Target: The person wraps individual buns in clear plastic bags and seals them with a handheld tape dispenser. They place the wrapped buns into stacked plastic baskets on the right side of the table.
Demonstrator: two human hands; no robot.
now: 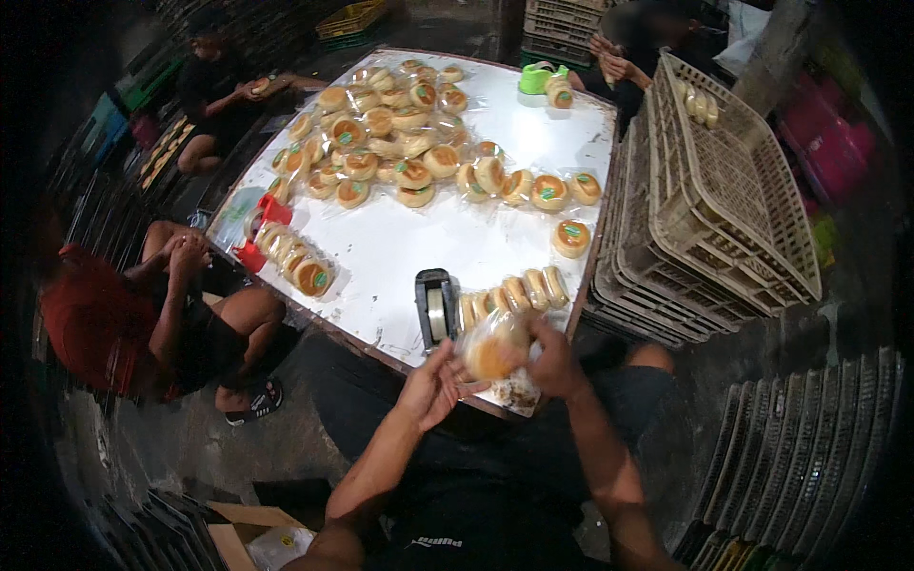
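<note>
A round bread bun in clear plastic [493, 355] is between my two hands at the near edge of the white table [357, 250]. My right hand [555, 357] grips the gathered plastic on the bun's right side, slightly blurred. My left hand [437, 385] has its palm turned up and fingers apart at the bun's left side; whether it bears any of the bun's weight is unclear. Just beyond, a black tape dispenser [435, 310] holds a roll of clear tape. Beside it stands a row of wrapped buns [518, 291], partly hidden by the bun and my right hand.
Many wrapped buns [378, 121] lie heaped across the table's far part. A red tape dispenser [250, 255] and a green one [540, 78] stand at its edges. Stacked plastic crates [750, 214] rise at right. Several people sit around. An open cardboard box [232, 535] is at lower left.
</note>
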